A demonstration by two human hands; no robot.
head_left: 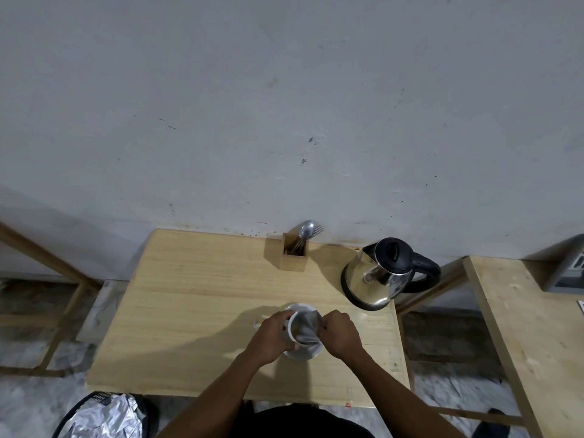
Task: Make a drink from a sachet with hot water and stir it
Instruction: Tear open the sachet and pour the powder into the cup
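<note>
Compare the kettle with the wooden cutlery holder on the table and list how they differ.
The kettle is rounded, shiny metal with a black lid and handle; the cutlery holder is a square, plain wooden box. The kettle's lid is closed, while the holder is open-topped, with a spoon and fork sticking out. The kettle is clearly bigger. Both stand upright at the table's far side, untouched by either hand.
</note>
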